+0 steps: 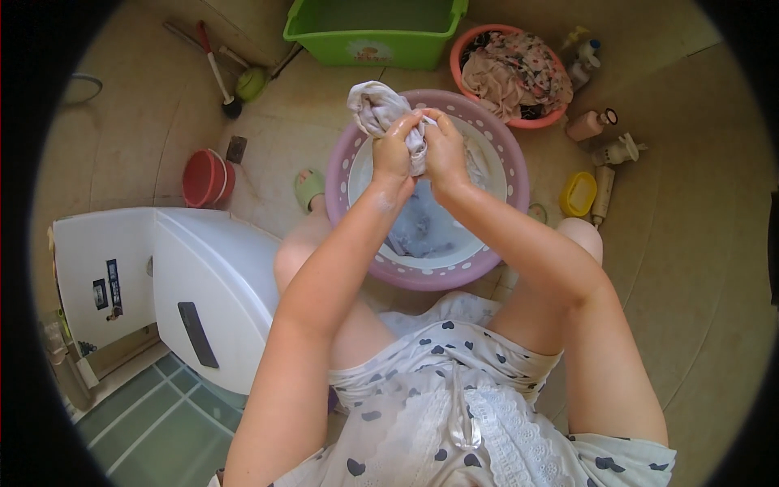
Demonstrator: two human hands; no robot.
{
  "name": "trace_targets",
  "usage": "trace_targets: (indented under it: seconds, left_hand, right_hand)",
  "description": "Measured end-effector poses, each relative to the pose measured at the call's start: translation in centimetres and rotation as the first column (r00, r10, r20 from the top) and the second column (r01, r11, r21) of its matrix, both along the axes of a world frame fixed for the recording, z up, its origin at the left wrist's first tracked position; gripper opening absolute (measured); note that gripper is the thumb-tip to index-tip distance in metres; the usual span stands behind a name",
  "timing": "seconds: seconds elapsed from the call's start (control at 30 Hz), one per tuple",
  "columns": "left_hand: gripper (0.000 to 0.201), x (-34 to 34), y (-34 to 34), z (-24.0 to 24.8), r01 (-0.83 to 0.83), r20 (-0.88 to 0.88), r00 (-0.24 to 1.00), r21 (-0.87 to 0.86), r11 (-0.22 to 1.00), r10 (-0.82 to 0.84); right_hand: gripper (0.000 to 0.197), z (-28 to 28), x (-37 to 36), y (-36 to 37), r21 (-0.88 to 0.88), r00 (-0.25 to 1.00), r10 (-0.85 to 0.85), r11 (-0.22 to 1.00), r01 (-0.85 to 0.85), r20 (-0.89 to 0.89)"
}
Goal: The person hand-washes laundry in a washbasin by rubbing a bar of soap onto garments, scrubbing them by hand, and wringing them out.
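Note:
Both my hands grip a wet, whitish cloth garment (378, 106), bunched up above a purple basin. My left hand (394, 152) is closed round it on one side, and my right hand (445, 150) is closed on it just beside, the two nearly touching. A loose end of the garment flops out past my left fingers. The purple basin (517, 174) has white dots round its rim and a white inside. Cloudy water (445, 221) fills its bottom, with bluish-grey cloth (410, 239) soaking in it. What kind of garment I hold cannot be made out.
Beyond the basin stand a green tub (373, 49) and a pink basin (457, 71) heaped with clothes (519, 73). Bottles (586, 124) and a yellow dish (578, 194) line the right. To the left are a red bucket (203, 180), a toilet brush (219, 73) and a white appliance (219, 276).

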State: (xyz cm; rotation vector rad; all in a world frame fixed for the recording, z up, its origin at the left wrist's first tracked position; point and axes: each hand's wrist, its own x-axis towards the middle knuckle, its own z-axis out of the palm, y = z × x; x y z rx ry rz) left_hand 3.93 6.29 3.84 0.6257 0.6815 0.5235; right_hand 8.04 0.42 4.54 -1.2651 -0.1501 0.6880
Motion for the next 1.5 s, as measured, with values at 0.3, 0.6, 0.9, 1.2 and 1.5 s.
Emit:
trace_targets:
  seconds: [0.3,0.6,0.9,1.2,1.5]
  left_hand:
    - [0.025,0.4,-1.7,1.5,-0.020,0.128,0.991,-0.073,0.997,0.030]
    - [0.024,1.1,-1.9,1.1,-0.043,0.057,0.997,-0.015,0.999,0.044]
    - [0.017,0.9,-1.2,1.3,-0.130,-0.046,0.989,0.156,0.979,0.139]
    - [0.021,0.4,0.4,2.5,0.158,-0.175,0.978,0.259,0.953,-0.115]
    - [0.075,-0.6,2.1,2.6,0.355,0.000,0.934,0.132,0.926,-0.358]
  right_hand:
    - [0.044,0.0,0.1,0.6,-0.105,0.957,0.041,0.994,-0.012,0.288]
    - [0.042,-1.3,1.5,1.4,-0.086,0.703,-0.052,0.984,0.159,0.709]
    - [0.040,-0.3,-0.6,0.6,-0.015,0.926,-0.089,0.995,0.101,0.366]
    - [0.051,3.4,2.4,0.5,0.289,0.875,0.326,0.930,-0.229,-0.358]
    - [0.043,1.7,1.6,0.1,0.194,0.874,0.399,0.914,-0.355,-0.278]
